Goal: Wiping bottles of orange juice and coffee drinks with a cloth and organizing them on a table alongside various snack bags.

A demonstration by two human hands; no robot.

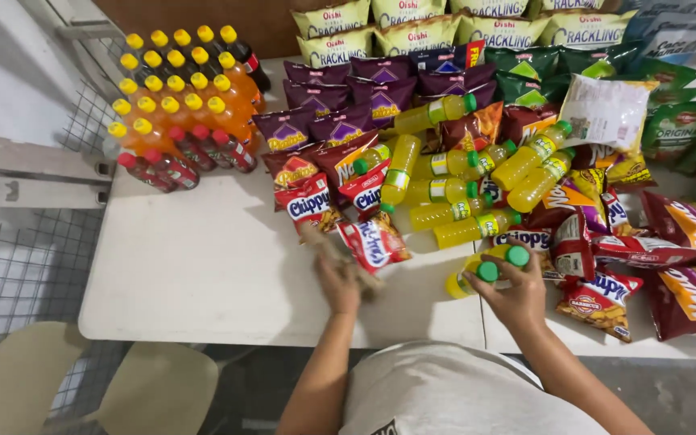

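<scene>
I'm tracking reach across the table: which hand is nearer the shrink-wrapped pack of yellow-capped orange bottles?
Left. The left hand is mid-table, below the pack; the right hand is farther right, holding two green-capped yellow bottles.

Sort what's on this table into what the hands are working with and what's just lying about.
In hand: two yellow green-capped bottles in the right hand; blurred brown item in the left hand.
Lying about: orange bottle pack, purple snack bags, cream cracker bags.
</scene>
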